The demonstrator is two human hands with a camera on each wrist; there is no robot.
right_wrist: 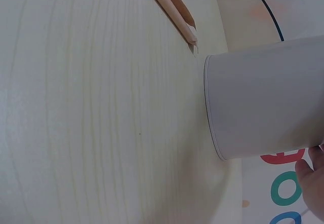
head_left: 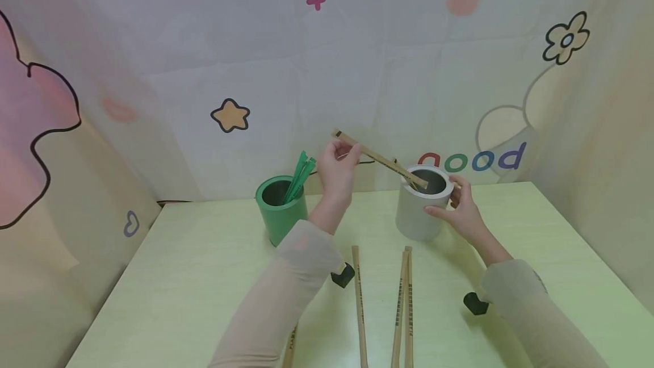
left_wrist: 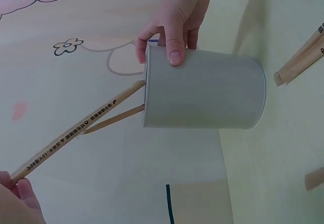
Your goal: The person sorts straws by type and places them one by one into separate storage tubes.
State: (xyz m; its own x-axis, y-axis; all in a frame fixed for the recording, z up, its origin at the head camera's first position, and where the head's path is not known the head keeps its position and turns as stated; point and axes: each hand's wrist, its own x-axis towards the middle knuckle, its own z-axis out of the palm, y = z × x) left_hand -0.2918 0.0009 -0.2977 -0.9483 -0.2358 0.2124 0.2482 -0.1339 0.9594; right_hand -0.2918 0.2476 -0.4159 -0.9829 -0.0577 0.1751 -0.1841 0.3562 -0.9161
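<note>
My left hand (head_left: pixel 338 170) pinches a brown paper-wrapped straw (head_left: pixel 378 157) near its upper end. The straw slants down to the right, its lower end at the mouth of a light grey cylindrical pot (head_left: pixel 419 221). A second wrapped straw (left_wrist: pixel 114 119) leans out of the same pot in the left wrist view. With thumb and fingers on either side of the rim, my right hand (head_left: pixel 464 212) holds the pot, which stands upright on the table. Left of my left hand is a green pot (head_left: pixel 282 221) with several green sticks (head_left: pixel 301 178) in it.
Wrapped straws lie lengthwise on the pale table (head_left: pixel 179 300): a single straw (head_left: pixel 360 305) in the middle, a pair with one straw (head_left: pixel 400 305) overlapping the other, and a straw (head_left: pixel 290 348) partly hidden by my left sleeve. A patterned cloth (head_left: pixel 265 61) hangs behind.
</note>
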